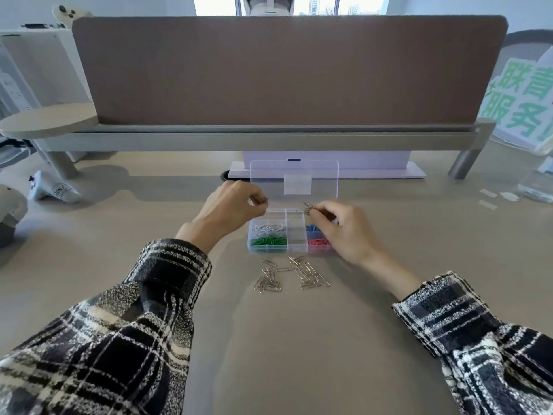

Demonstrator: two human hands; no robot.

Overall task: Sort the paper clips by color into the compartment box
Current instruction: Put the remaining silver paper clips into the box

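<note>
**Q:** Where is the compartment box (296, 236) recorded?
**A:** On the table (284, 339), mid-frame, with its clear lid (294, 175) stood upright behind it. A white label (297, 184) is noted on the lid; no writing can be made out on it.

**Q:** Contents as sorted?
**A:** Left column: green clips (268, 241) are logged in the nearest cell, white clips (268, 227) in the cell behind. Right column: red clips (317, 242) nearest, blue clips (312, 230) behind. Loose silver clips (291, 275) are scattered on the table just in front of the box.

**Q:** Hands?
**A:** The left hand (230, 208) is held over the box's far-left corner, a silver clip (263, 200) pinched at its fingertips. The right hand (344, 229) is held over the right column, a small silver bunch (308, 206) pinched likewise.

**Q:** Legible writing?
**A:** Large green Chinese characters are seen on a sign (526, 100) at far right; 服务 can be read, the rest is cut off. Handwriting on a white controller (57, 190) at left cannot be deciphered.
</note>
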